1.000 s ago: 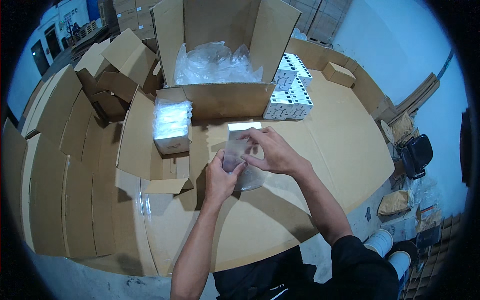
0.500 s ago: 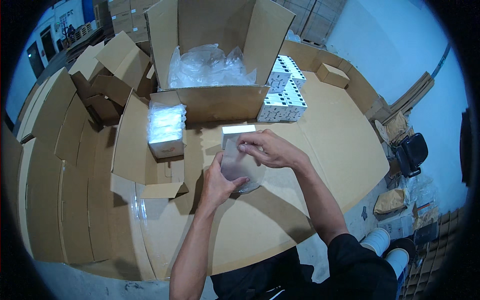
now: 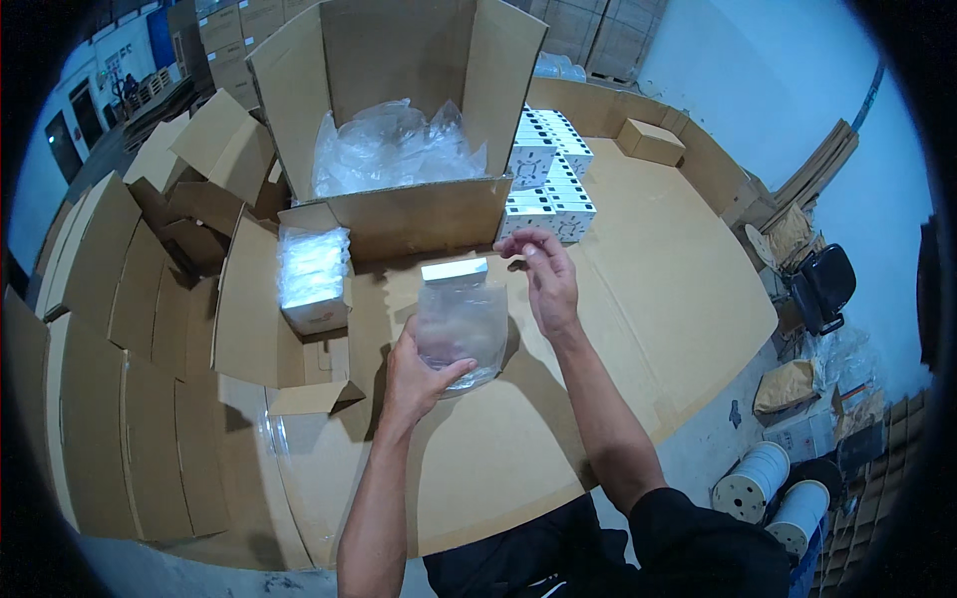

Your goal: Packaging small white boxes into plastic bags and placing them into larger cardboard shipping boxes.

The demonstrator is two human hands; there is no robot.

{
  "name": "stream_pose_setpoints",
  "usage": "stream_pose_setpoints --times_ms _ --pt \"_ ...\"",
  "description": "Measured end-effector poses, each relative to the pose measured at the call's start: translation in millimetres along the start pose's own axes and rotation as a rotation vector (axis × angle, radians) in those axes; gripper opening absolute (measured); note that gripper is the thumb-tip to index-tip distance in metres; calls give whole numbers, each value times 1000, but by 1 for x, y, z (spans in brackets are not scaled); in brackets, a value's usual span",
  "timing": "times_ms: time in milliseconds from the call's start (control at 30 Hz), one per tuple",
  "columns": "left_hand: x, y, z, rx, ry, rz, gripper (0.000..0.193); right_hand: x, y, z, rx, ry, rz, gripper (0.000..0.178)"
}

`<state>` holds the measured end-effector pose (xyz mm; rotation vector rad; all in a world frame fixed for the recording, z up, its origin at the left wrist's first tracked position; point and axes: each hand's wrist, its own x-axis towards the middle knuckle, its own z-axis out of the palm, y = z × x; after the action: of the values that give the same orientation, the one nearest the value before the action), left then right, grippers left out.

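Observation:
My left hand (image 3: pixel 419 374) is closed around a translucent plastic bag (image 3: pixel 464 334), its thumb laid over the bag's lower part. A small white box (image 3: pixel 455 270) shows at the bag's upper end; the bag covers the rest of its outline. Away from the bag, up and to its right, my right hand (image 3: pixel 546 279) is raised with its fingers loosely bent and apart, nothing visible in them. Just beyond it stands a stack of white boxes (image 3: pixel 548 209) with black marks.
At the back, a tall open carton (image 3: pixel 419 214) holds a heap of clear plastic bags (image 3: pixel 399 149). An open carton (image 3: pixel 244 309) on the left contains bagged white boxes (image 3: pixel 314 279). Empty-looking cartons (image 3: pixel 100 399) line the far left. A small brown box (image 3: pixel 650 142) rests at the table's far right.
My right hand has let go of the bag and moved up and right toward the white stack. The left hand keeps its hold on the bag. The whole view has shifted slightly.

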<state>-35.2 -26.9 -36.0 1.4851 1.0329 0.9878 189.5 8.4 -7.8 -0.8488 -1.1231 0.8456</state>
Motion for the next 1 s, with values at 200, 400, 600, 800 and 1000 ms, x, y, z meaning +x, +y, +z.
stream_pose_setpoints --times_ms 200,400,600,800,1000 --pt "2 -2 0 2 15 -40 66 -5 15 -10 -38 -179 76 42" --pt "3 -3 -1 -84 7 -25 68 -3 25 -9 43 -289 256 41" --pt "3 -2 -1 -16 23 -54 68 -3 32 -7 -17 -274 270 38" --pt "6 -1 -2 -40 -2 -64 68 -1 41 -4 -102 -159 185 34" --pt "9 -3 -4 16 -47 -65 67 -1 38 -10 415 176 162 24"
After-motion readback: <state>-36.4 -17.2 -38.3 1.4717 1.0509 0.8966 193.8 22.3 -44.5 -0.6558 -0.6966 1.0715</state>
